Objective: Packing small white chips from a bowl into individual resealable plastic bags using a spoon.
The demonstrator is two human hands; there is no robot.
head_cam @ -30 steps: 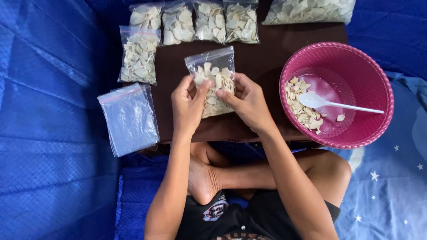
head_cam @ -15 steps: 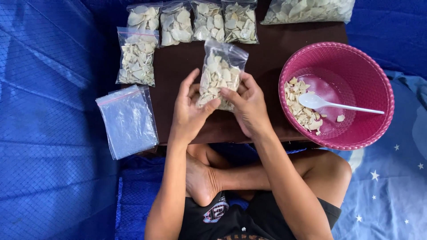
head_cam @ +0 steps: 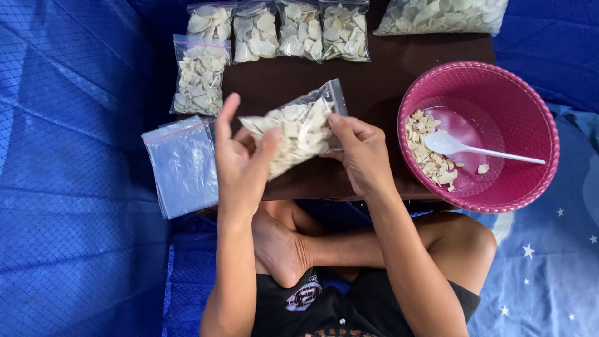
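Head view shows both hands gripping one filled clear bag [head_cam: 298,128] of pale chips, tilted between them above the dark table [head_cam: 380,87]. Left hand [head_cam: 240,162] is closed around its lower end, thumb on top; right hand [head_cam: 362,153] pinches the other end with curled fingers. Beyond the hands, five packed bags [head_cam: 274,31] lie in a row and a bigger sack [head_cam: 443,14] sits farther right. Left of the left hand lies a stack of empty bags [head_cam: 183,165]. Right of the right hand, the pink basket [head_cam: 536,118] holds few chips [head_cam: 427,153] and a white spoon [head_cam: 474,148]. Judging by that, packing looks mostly done, with little stock left.
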